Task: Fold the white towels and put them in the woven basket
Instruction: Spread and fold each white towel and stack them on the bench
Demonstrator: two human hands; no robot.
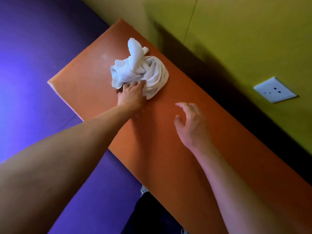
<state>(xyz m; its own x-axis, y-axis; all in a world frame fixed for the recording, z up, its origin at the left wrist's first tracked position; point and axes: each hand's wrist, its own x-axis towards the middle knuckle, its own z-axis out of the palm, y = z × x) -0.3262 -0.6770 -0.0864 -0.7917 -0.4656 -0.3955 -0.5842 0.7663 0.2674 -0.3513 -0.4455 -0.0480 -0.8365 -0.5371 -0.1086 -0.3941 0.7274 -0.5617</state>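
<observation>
A crumpled heap of white towels (140,70) lies on the orange table (168,149), toward its far end. My left hand (131,97) reaches out to the heap's near edge, its fingertips touching or pinching the cloth; whether it has a grip is unclear. My right hand (190,122) hovers above the table to the right of the heap, fingers curled and apart, holding nothing. No woven basket is in view.
A yellow-green wall runs along the table's far right side, with a white wall socket (274,90) on it. Purple floor (33,65) lies to the left of the table. A dark trouser leg and a shoe (145,190) show below the table's near edge.
</observation>
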